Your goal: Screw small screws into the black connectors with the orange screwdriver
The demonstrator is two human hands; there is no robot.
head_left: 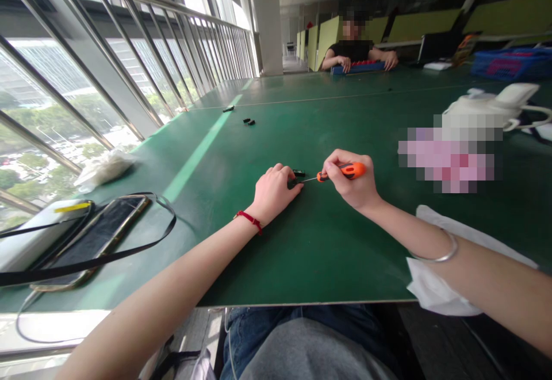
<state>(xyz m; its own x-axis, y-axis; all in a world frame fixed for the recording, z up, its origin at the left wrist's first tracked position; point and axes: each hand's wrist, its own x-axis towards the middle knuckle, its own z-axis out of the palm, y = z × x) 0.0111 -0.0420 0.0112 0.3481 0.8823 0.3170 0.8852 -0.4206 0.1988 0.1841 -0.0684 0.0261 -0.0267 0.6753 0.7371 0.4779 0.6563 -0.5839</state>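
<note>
My left hand rests on the green table near the middle, its fingers closed on a small black part. In my right hand is an orange and black screwdriver, gripped by its handle. The thin metal shaft points left, and its tip meets the black part by my left thumb. Just behind my left fingertips lies another small black piece. Exactly how the tip sits in the part is too small to tell.
Small black pieces lie farther back. At left are a phone, a white box, a strap and a plastic bag. A white jug, pink item and white paper are at right. Across the table sits a person.
</note>
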